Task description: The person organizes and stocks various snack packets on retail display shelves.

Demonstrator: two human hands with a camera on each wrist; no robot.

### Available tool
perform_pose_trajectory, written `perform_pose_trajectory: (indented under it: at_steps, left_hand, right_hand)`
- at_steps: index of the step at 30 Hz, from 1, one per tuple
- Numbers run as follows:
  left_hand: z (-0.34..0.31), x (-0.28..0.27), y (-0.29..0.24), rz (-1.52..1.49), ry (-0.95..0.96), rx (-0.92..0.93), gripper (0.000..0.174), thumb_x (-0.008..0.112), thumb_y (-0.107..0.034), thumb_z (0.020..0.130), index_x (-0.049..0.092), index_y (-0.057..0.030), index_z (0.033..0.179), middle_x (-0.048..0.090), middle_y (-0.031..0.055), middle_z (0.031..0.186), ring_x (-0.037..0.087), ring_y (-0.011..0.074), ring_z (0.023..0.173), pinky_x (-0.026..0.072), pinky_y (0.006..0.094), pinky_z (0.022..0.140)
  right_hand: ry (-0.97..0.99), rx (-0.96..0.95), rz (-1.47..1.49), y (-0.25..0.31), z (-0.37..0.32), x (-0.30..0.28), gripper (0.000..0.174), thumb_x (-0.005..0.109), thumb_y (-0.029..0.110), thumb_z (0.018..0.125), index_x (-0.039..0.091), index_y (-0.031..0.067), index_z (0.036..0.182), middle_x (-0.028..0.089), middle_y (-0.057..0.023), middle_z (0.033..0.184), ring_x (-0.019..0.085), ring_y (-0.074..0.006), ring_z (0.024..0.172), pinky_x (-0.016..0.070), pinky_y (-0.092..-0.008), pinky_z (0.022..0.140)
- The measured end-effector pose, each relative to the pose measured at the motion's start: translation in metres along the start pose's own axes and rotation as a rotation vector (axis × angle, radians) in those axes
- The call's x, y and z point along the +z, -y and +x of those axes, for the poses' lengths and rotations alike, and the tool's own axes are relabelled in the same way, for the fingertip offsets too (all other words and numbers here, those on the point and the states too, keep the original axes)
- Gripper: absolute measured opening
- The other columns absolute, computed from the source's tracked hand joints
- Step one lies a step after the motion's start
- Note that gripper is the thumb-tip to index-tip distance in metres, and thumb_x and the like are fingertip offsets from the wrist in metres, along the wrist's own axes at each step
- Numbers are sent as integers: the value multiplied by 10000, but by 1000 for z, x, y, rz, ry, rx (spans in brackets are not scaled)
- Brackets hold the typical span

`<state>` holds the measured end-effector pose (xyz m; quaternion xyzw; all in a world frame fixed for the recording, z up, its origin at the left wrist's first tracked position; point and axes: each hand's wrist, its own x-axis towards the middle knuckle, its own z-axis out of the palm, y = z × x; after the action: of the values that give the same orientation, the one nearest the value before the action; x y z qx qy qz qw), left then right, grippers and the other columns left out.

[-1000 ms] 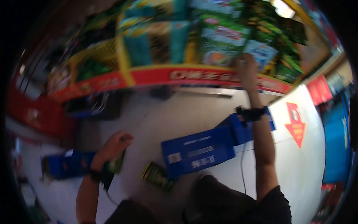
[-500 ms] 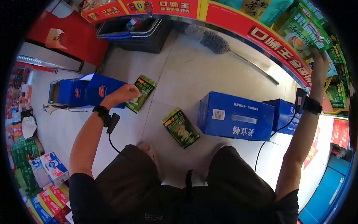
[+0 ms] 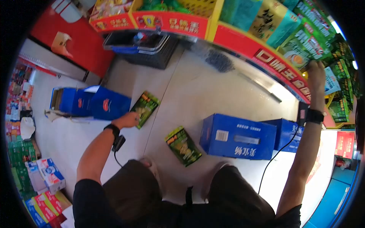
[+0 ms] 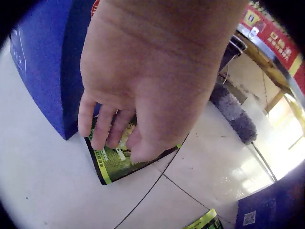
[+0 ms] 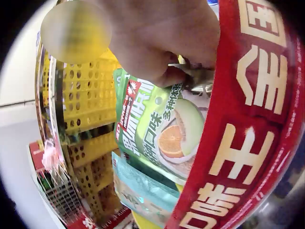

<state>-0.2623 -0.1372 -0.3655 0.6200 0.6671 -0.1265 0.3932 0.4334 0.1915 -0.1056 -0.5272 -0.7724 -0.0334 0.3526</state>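
On the floor, a green and black snack pouch (image 3: 147,106) lies at the fingers of my left hand (image 3: 127,120). The left wrist view shows that hand (image 4: 147,86) palm-side, fingers loosely extended over the pouch (image 4: 119,167) and covering part of it. A second green and black pouch (image 3: 184,147) lies flat between my feet. Up at the shelf, my right hand (image 3: 316,78) is at the lower edge of a bright green fruit-printed pouch (image 3: 308,41). From the right wrist, thumb and fingers of the hand (image 5: 162,33) pinch the edge of this pouch (image 5: 157,119).
Blue cartons (image 3: 239,136) stand right of the floor pouches, and an open blue box (image 3: 95,102) lies left. A grey duster (image 3: 219,60) and a dark basket (image 3: 150,51) sit under the red-fronted shelf (image 3: 251,43). Yellow perforated baskets (image 5: 88,100) line the shelf.
The head view has swung from the shelf down toward the floor. My left hand has come down to the near end of the floor pouch. The right hand stays at the shelf pouches.
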Motion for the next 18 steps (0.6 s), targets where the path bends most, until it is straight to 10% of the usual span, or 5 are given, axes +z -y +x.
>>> perform_pose_trajectory:
  at_steps: [2, 6, 15, 18]
  left_hand:
    - [3, 4, -3, 30, -57, 3, 387, 658, -198, 780, 644, -48, 1137, 657, 248, 1099, 628, 407, 1045, 505, 435, 903]
    - [-1, -2, -13, 67, -192, 3, 412, 644, -182, 789, 608, -61, 1180, 611, 236, 1170, 597, 422, 1085, 493, 475, 924]
    - [-2, -1, -22, 138, -281, -225, 562, 670, -238, 799, 478, -65, 1299, 509, 236, 1259, 556, 454, 1144, 478, 551, 931]
    - [11, 11, -16, 78, -299, -299, 931, 756, -438, 770, 264, -64, 1466, 341, 317, 1420, 360, 488, 1333, 406, 565, 1027]
  right_hand:
    - [-148, 389, 651, 45, -7, 2, 565, 597, 53, 856, 393, -46, 1372, 608, -117, 1071, 600, -184, 892, 504, -327, 775]
    - [-399, 232, 237, 85, -22, -7, 771, 661, -13, 809, 249, -36, 1460, 505, -213, 1276, 581, -226, 1116, 529, -340, 843]
    - [-471, 264, 50, 75, -35, -4, 645, 562, -22, 824, 283, -67, 1404, 555, -202, 1185, 596, -261, 1049, 445, -332, 948]
    - [-647, 191, 197, 72, -37, 3, 610, 507, -63, 821, 303, -21, 1394, 590, -208, 1181, 599, -284, 1123, 452, -382, 949]
